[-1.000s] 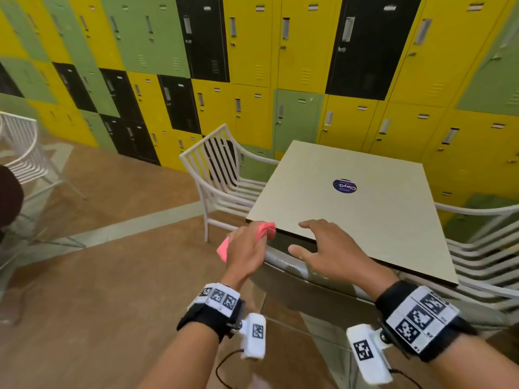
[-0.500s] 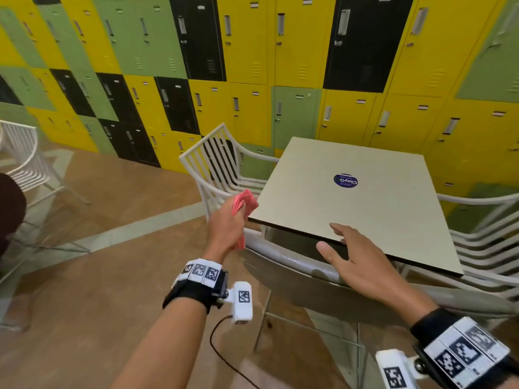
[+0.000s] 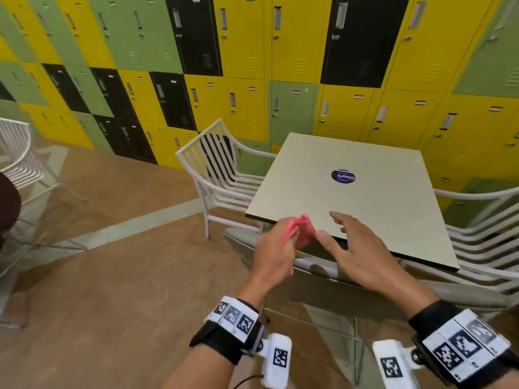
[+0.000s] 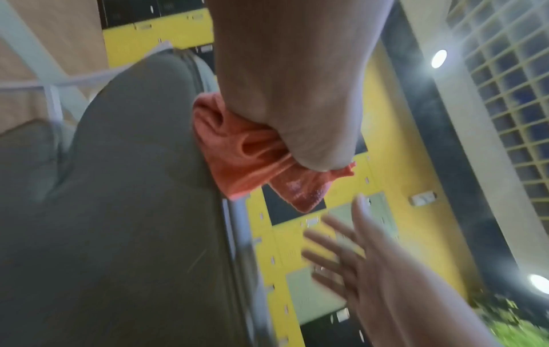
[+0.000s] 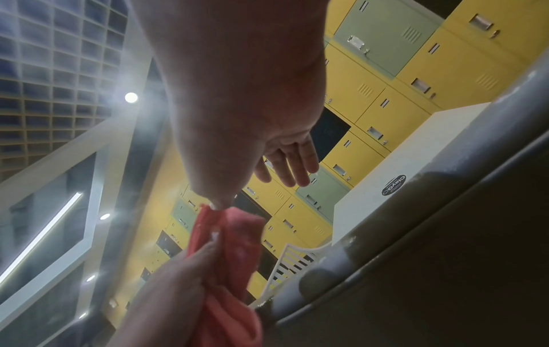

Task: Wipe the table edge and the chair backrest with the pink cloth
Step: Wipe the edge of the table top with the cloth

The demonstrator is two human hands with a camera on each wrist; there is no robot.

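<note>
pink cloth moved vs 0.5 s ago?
Yes. The pink cloth, gripped in the left hand, moved right along the table near edge, away from its left corner, toward the right hand.

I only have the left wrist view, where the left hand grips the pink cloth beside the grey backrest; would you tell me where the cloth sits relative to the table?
Observer: In the head view the pink cloth, bunched in the left hand, overlaps the near edge of the table; whether it touches, I cannot tell.
Operator: Thank you. Is the right hand holding anything?
Observer: No. The right hand is open, fingers spread above that edge; in the right wrist view its thumb tip meets the cloth.
Operator: Is anything on the tabletop?
Observer: A round blue sticker, near the middle.
</note>
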